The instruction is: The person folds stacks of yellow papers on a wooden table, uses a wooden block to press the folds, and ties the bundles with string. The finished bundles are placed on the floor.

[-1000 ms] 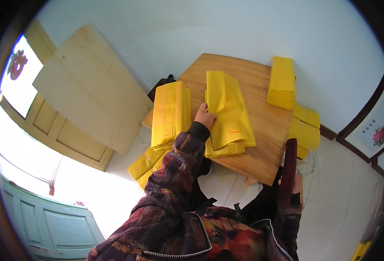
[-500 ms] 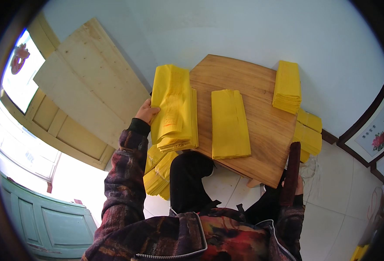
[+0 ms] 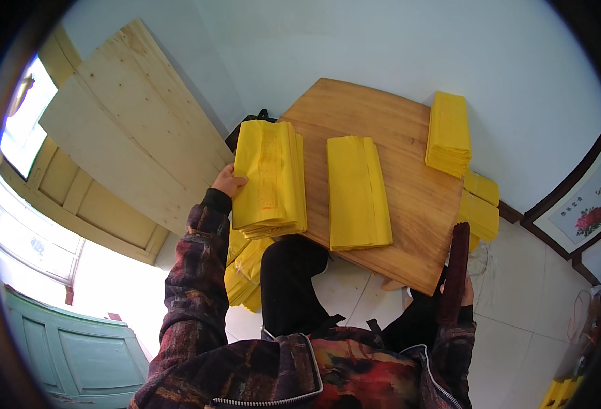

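My left hand point(image 3: 230, 183) pinches the left edge of a stack of yellow folded paper point(image 3: 268, 184) with faint red marks. Its thumb lies on top of the sheet, and the other fingers are partly hidden. This stack sits at the left side of the wooden table point(image 3: 355, 109). To its right, a second yellow paper stack point(image 3: 357, 194) lies flat with a lengthwise fold showing. My right hand point(image 3: 468, 291) is low beside the table's right corner, mostly behind a dark red bar point(image 3: 456, 273). Its fingers are hidden, so I cannot see whether it grips the bar.
Another yellow stack point(image 3: 448, 133) stands at the table's far right corner. Tied yellow bundles point(image 3: 479, 213) sit below the right edge, with more bundles point(image 3: 249, 273) below the left. A pale wooden board point(image 3: 130, 123) leans at the left, and a framed flower picture point(image 3: 590, 218) stands right.
The top sheet of the left stack, raised and curved before, now lies lower and flatter. My left hand still holds its edge. The view has shifted slightly; my right hand looks unmoved.
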Available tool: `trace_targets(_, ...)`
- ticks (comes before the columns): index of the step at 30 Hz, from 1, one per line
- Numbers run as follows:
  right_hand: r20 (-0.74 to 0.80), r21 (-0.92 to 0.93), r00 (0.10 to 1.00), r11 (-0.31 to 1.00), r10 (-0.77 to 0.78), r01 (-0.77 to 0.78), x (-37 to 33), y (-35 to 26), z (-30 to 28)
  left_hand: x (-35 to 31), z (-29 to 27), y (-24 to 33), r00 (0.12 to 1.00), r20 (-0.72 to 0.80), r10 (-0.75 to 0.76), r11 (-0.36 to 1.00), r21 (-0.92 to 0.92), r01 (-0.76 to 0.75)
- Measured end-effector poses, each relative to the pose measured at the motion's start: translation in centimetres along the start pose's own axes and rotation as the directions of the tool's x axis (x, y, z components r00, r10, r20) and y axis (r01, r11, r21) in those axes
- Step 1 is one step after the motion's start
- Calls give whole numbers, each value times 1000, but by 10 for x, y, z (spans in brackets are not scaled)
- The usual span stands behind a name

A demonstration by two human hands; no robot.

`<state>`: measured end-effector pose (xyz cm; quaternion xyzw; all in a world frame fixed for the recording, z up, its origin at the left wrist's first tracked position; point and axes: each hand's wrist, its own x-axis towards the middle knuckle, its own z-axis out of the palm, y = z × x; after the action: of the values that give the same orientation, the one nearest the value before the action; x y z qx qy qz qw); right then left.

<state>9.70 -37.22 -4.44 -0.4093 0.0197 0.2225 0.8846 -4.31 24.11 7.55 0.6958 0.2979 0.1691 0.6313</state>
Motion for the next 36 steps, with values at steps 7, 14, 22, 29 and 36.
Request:
trace_targets(7,-41,-46,998,997,56,-57,-2,-5,5,10,-13,-12,999,40,33,967,251,-42)
trace_targets(14,15,66,994,992,104,-105,-4,-2,-7,17,-14,-20,998,61,34,975,215,-47)
trace_targets(22,194,-563,973,799,-122,212,22,-12,13,-2,0,-24,980,163,111,991,52,-121)
trace_targets(29,208,-745,978,650,13,150,88,-13,167,-31,-4,-33,988,151,41,909,-415,25)
trace_targets(36,325,-939,944,-135,-51,316,146,27,271,-121,-3,-45,856,-486,176,947,-154,-283)
